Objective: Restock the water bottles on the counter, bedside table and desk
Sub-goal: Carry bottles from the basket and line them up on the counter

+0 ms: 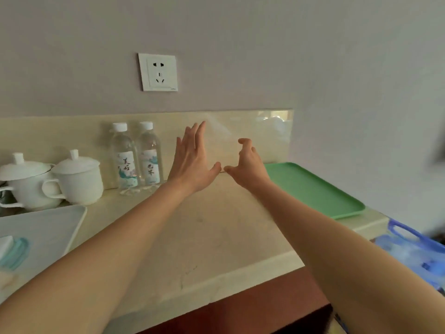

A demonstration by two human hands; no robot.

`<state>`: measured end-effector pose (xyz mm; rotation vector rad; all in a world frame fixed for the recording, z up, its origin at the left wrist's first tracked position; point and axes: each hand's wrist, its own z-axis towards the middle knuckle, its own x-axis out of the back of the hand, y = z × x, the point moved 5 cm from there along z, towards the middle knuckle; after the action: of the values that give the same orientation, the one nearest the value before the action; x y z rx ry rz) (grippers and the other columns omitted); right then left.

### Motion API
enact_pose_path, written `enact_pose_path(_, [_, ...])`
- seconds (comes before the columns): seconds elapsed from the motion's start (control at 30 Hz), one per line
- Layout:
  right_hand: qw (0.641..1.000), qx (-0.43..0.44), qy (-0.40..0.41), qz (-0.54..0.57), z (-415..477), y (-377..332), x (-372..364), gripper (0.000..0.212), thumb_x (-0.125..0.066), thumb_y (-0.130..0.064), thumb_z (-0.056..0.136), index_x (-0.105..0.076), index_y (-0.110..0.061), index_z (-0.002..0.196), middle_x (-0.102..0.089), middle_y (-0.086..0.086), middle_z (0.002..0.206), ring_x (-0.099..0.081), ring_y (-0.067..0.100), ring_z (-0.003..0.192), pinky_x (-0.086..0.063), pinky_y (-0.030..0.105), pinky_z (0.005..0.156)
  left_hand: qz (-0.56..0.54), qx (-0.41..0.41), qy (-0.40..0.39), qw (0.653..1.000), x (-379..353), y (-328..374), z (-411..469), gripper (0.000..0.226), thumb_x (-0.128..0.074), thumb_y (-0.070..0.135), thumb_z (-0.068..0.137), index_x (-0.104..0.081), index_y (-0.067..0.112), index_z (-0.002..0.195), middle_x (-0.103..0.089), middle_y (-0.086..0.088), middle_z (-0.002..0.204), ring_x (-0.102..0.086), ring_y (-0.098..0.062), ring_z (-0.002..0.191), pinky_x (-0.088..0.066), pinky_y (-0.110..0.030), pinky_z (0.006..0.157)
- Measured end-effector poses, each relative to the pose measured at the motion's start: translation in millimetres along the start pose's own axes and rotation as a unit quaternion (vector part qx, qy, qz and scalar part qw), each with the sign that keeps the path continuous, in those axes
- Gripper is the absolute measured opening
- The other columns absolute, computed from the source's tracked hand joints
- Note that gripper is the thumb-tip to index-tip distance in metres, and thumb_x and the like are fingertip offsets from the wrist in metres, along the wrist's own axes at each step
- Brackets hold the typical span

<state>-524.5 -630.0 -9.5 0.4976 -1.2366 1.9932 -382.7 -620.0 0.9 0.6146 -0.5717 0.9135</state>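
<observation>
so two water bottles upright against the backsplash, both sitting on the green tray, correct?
Not quite. The water bottles do stand upright against the backsplash, but on the bare counter, not on the green tray. The tray lies off to the right, beyond the left hand and right hand. The head view shows it.

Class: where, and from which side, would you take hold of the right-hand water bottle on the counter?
Probably round the labelled body of the right-hand bottle, from its right or front: it stands upright, the other bottle crowds its left, and the backsplash is close behind.
</observation>
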Motion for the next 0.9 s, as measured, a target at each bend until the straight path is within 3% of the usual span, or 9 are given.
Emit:
enact_pose_path(0.13, [0.998,-0.035,0.032,-0.027,-22,42,43,0.07,-0.066,-0.015,0.085,-0.026,-0.011,0.142,-0.045,0.017,0.133,-0.048,0.032,0.121,-0.038,0.031,0.088,-0.055,-0.03,-0.02,0.998,-28,56,14,0.098,-0.063,0.034,0.086,0.004,0.013,0.153,-0.005,-0.01,0.161,-0.003,-0.028,0.149,-0.002,-0.046,0.12])
enact_pose_path(0.43, [0.985,-0.097,0.107,-0.089,-61,120,165,0.067,-0.065,-0.018,0.087,-0.027,-0.01,0.142,-0.046,0.019,0.134,-0.047,0.034,0.124,-0.042,0.042,0.098,-0.126,-0.116,-0.054,0.984,-74,203,33,0.095,-0.065,0.033,0.085,-0.003,0.011,0.153,-0.011,-0.013,0.157,-0.011,-0.031,0.147,-0.008,-0.054,0.119])
enact_pose_path(0.67, [0.971,-0.142,0.136,-0.134,-101,201,269,0.066,-0.065,-0.016,0.086,-0.028,-0.011,0.141,-0.047,0.018,0.133,-0.049,0.032,0.123,-0.042,0.039,0.097,-0.197,-0.162,-0.07,0.964,-117,340,35,0.09,-0.062,0.03,0.086,-0.005,0.011,0.153,-0.014,-0.013,0.157,-0.013,-0.03,0.146,-0.008,-0.052,0.119])
enact_pose_path(0.9, [0.957,-0.174,0.155,-0.173,-144,278,361,0.068,-0.067,-0.018,0.084,-0.03,-0.009,0.14,-0.05,0.02,0.13,-0.051,0.036,0.117,-0.042,0.04,0.096,-0.198,-0.187,-0.112,0.956,-173,455,19,0.09,-0.062,0.031,0.089,-0.002,0.009,0.153,-0.014,-0.015,0.158,-0.015,-0.031,0.146,-0.009,-0.052,0.118])
